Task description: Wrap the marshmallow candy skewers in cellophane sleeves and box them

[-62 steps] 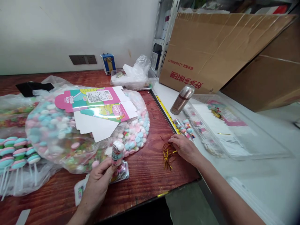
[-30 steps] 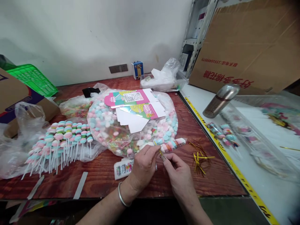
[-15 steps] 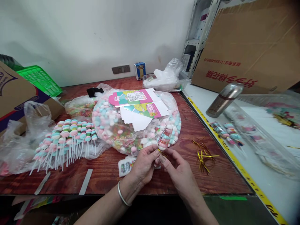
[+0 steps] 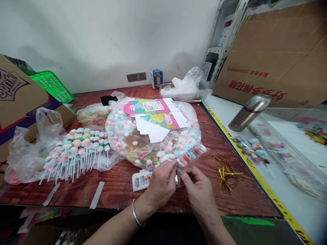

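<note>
My left hand (image 4: 160, 185) and my right hand (image 4: 198, 189) meet over the front of the wooden table (image 4: 120, 190). Together they pinch the neck of a small clear candy packet (image 4: 190, 157) that sticks out to the right. A gold twist tie (image 4: 176, 166) sits at that neck between my fingertips. Both hands are closed in a pinch. A silver bangle circles my left wrist. Loose gold twist ties (image 4: 224, 173) lie just right of my right hand. A flat empty packet (image 4: 141, 179) lies under my left hand.
A big clear bag of pastel candies (image 4: 127, 136) with flat printed cartons (image 4: 153, 112) on top lies behind my hands. Bagged lollipops (image 4: 76, 149) are at left, a cardboard box (image 4: 17, 98) and green basket (image 4: 51, 85) beyond. A steel flask (image 4: 249, 109) and finished packets (image 4: 249, 146) lie right.
My right hand left the loose ties and joined my left at the packet's neck. The packet has swung between upright and lying to the right. The view shifted left.
</note>
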Demonstrator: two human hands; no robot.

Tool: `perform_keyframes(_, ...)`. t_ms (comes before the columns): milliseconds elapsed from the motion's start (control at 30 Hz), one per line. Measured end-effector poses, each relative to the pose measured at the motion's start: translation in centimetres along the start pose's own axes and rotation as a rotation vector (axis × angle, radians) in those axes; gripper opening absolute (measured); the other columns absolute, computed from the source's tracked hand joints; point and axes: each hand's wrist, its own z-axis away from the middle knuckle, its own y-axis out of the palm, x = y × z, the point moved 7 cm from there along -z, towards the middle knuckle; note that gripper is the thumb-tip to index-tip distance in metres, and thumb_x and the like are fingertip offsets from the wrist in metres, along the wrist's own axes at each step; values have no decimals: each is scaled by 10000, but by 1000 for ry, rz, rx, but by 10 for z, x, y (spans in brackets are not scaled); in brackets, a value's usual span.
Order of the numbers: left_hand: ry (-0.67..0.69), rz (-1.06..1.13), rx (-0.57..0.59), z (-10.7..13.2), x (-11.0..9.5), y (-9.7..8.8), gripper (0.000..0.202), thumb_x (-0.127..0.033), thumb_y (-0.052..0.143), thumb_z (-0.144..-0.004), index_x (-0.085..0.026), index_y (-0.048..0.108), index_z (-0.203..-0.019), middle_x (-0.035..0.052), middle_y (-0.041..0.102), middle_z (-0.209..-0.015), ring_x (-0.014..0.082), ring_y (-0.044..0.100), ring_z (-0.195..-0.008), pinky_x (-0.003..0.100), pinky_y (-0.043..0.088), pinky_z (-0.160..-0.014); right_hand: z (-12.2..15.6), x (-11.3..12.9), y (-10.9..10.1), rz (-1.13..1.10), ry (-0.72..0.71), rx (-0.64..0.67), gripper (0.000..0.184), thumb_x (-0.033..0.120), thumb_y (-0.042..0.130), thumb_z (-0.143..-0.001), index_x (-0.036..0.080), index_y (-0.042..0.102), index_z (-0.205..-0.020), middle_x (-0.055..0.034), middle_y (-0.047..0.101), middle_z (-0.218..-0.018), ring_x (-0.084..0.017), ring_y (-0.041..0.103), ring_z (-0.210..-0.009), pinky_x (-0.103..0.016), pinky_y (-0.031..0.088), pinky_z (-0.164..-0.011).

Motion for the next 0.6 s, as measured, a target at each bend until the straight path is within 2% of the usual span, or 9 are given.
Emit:
perform_keyframes(100, -147, 178, -31, -1, 9, 4, 256, -240, 451, -934, -170, 696, -924, 43, 648, -772, 169, 580, -759, 278, 447, -720, 2, 4, 3, 40, -38, -27, 229, 406, 683, -763, 181, 664, -723, -8, 653, -665, -153, 605, -644, -256, 499, -623)
perform_keyframes(233, -243, 358, 21, -3, 15, 7, 283, -313, 484, -927, -186, 731, -977, 48, 662, -795, 182, 586, -788, 293, 454, -762, 2, -1, -2, 64, -30, -89, 219, 390, 686, -763, 191, 710, -852, -33, 709, -766, -188, 655, -736, -300, 528, -702)
perform_keyframes(333, -208, 511, 167, -8, 11, 7, 284, -315, 531, -901, -233, 712, -1104, 71, 677, -1036, 218, 591, -991, 354, 429, -933, 2, 6, -5, 99, -53, -55, 227, 384, 679, -771, 199, 715, -898, -53, 731, -845, -212, 670, -795, -324, 534, -738)
perform_keyframes(400, -151, 632, 270, -10, 4, 5, 318, -351, 562, -876, -266, 692, -1153, 72, 592, -1287, 261, 508, -1202, 420, 353, -1053, 2, 18, -5, 215, -120, 15, 176, 356, 656, -795, 203, 706, -865, -46, 717, -818, -203, 656, -756, -308, 524, -704)
perform_keyframes(500, -99, 764, 275, -11, -3, -5, 417, -494, 421, -921, -256, 751, -1010, 53, 472, -1443, 300, 377, -1351, 501, 272, -1116, 4, 43, -7, 394, -277, 46, 100, 292, 612, -835, 218, 676, -816, -24, 677, -775, -171, 614, -702, -272, 489, -662)
perform_keyframes(567, -80, 655, 259, -10, -4, -10, 537, -544, 324, -938, -247, 771, -907, 43, 447, -1469, 305, 296, -1404, 528, 176, -1152, 7, 58, -10, 460, -371, 3, 78, 266, 601, -843, 226, 660, -812, -17, 657, -771, -161, 598, -700, -260, 473, -663)
perform_keyframes(600, -81, 575, 266, -9, -4, -12, 549, -551, 304, -940, -253, 765, -946, 38, 419, -1492, 298, 257, -1424, 530, 126, -1163, 9, 63, -11, 474, -401, -5, 73, 260, 600, -841, 227, 655, -806, -15, 648, -763, -159, 593, -696, -258, 468, -661)
